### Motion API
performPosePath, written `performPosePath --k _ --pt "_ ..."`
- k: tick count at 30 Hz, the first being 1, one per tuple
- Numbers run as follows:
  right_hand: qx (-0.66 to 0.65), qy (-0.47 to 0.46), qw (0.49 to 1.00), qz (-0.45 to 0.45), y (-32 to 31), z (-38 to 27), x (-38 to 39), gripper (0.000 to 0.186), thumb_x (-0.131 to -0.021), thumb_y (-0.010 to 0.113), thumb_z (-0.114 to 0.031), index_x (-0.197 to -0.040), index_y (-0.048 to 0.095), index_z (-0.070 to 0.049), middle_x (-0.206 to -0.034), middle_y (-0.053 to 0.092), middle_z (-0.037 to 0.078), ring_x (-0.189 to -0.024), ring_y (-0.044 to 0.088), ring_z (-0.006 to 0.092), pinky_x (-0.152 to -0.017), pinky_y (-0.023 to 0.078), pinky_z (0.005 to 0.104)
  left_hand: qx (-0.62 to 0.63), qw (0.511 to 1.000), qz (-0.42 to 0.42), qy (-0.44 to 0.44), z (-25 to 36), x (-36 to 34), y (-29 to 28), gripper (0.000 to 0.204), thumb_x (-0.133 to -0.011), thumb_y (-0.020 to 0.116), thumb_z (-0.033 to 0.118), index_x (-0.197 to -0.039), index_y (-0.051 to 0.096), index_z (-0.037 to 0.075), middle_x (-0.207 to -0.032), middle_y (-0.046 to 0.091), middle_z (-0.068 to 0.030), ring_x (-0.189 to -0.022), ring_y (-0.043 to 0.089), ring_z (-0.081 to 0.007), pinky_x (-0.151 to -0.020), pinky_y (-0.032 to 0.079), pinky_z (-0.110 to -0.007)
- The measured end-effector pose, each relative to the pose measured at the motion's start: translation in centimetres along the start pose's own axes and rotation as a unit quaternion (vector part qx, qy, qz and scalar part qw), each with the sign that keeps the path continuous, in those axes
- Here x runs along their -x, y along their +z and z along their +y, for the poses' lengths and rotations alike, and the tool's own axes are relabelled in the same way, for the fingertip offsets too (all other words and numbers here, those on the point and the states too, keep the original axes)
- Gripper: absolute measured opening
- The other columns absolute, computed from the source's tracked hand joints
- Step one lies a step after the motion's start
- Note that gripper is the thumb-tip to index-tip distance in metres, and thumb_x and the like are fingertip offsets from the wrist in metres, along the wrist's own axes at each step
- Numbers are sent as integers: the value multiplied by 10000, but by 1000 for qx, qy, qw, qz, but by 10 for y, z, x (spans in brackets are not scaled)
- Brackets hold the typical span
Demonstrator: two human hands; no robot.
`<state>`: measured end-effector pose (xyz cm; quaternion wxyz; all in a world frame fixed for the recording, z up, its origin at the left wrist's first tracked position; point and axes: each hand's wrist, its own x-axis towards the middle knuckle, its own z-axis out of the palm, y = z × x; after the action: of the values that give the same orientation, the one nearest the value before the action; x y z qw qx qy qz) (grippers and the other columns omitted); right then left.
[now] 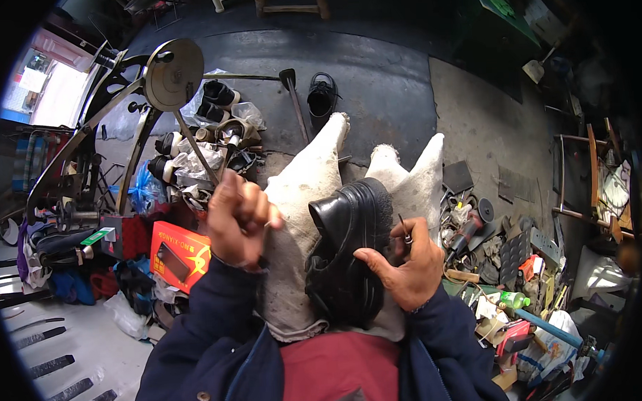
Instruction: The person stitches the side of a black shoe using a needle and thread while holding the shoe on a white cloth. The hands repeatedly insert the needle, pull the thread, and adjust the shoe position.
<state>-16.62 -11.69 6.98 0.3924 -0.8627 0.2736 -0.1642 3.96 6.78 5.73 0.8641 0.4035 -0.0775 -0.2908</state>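
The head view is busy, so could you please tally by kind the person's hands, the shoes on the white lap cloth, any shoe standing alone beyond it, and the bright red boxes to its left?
Hands: 2 (left hand, right hand)
Black shoe on the cloth: 1
Lone black shoe beyond it: 1
Bright red box: 1
Total: 5

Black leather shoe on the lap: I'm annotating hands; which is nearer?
Right: the right hand is at the right of the black leather shoe, partly over it; the left hand is apart, leftward.
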Motion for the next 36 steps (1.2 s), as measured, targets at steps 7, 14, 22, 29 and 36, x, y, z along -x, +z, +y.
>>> performPosePath --k 7,14,22,29,36 --pt "-5 -11 1000 -5 0 2 2 564 -775 961 -390 -961 546 -55 -637 522 18 -534 510 127 -510 433 292 -163 973 82 145 33 -10 1 490 -1096 592 369 -708 407 131 -624 401 22 -533 312 -71 -500 250 -286" --pt "-200 56 969 -132 -30 -4 12 236 -903 779 -102 -1065 630 -16 -744 629 88 -604 602 171 -582 481 302 -561 754 -255 229 -24 37 77 275 -798 832 -22 -1059 789 55 -827 650 -95 -664 652 -237 -585 515 -330" --pt "-68 -16 992 -108 -44 -2 -5 219 -946 704 -42 -1161 659 -38 -916 717 179 -767 723 320 -672 544 376 -553 786 -217 174 -34 34 71 155 -856 786 12 -1000 739 42 -819 652 -118 -698 690 -292 -625 545 -370" --pt "-303 3 949 -93 -58 45 8 125 -1011 688 -169 -1051 660 -54 -717 631 28 -494 526 164 -504 439 306 -505 845 -158 79 -37 29 78 29 -956 692 -3 -961 674 -25 -803 664 -109 -712 649 -161 -661 500 -295" --pt "-607 185 723 272 -63 86 1 322 -1118 502 -269 -1258 649 -19 -895 585 10 -487 344 42 -441 323 208 -492 854 -153 77 -40 30 72 64 -943 717 52 -988 699 11 -839 694 -158 -754 714 -291 -700 546 -347"
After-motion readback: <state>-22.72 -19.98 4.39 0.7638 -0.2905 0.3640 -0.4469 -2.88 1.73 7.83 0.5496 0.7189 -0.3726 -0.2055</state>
